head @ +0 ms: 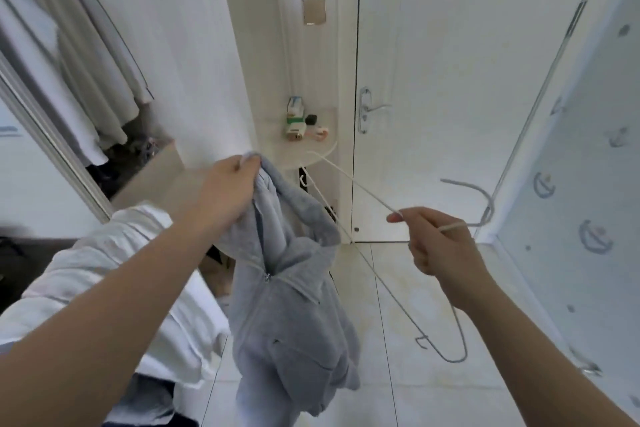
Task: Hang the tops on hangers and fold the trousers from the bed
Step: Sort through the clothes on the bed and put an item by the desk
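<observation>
A grey zip-up hoodie (pixel 294 315) hangs in mid-air at the centre, held up by its collar or shoulder edge, which my left hand (pixel 228 191) grips. My right hand (pixel 440 239) pinches a white wire hanger (pixel 360 185) near its neck; the hook curves up to the right of the hand. One arm of the hanger runs toward the hoodie's neck opening and the other drops below my right wrist. Whether the hanger's tip is inside the hoodie I cannot tell.
An open wardrobe (pixel 79 80) with pale garments hanging stands at the left. A white garment (pixel 114 274) lies on the bed edge under my left arm. A small shelf (pixel 311 146) with boxes and a closed door (pixel 433 97) are ahead. Tiled floor lies below.
</observation>
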The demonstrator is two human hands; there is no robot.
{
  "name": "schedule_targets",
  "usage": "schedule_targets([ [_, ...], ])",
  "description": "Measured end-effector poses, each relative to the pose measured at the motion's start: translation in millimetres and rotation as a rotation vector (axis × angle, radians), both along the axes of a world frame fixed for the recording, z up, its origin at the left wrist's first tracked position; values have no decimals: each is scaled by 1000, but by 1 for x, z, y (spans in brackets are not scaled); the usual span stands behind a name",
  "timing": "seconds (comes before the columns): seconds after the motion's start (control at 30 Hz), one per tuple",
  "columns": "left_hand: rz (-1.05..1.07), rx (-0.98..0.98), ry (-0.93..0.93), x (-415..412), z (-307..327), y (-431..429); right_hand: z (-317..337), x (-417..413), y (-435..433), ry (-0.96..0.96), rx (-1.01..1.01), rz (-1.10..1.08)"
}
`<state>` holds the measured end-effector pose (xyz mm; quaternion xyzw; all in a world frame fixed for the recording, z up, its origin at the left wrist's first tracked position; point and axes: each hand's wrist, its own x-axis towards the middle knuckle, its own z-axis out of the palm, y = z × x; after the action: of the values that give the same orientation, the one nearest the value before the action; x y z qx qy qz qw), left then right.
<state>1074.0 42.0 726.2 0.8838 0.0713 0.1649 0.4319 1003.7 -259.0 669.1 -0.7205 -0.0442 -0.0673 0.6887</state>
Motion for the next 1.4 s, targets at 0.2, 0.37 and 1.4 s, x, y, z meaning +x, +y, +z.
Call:
schedule_targets([
  [0.2, -17, 105, 130, -7, -49, -19, -17, -63, -20, -39, -123, -39],
  [0.37, -133, 228, 94, -15, -64, -34, -36, -87, -5, 54, -277, 25],
  [1.4, -716, 923, 24, -96, -70, -59, -73, -63, 63, 26, 27, 184],
])
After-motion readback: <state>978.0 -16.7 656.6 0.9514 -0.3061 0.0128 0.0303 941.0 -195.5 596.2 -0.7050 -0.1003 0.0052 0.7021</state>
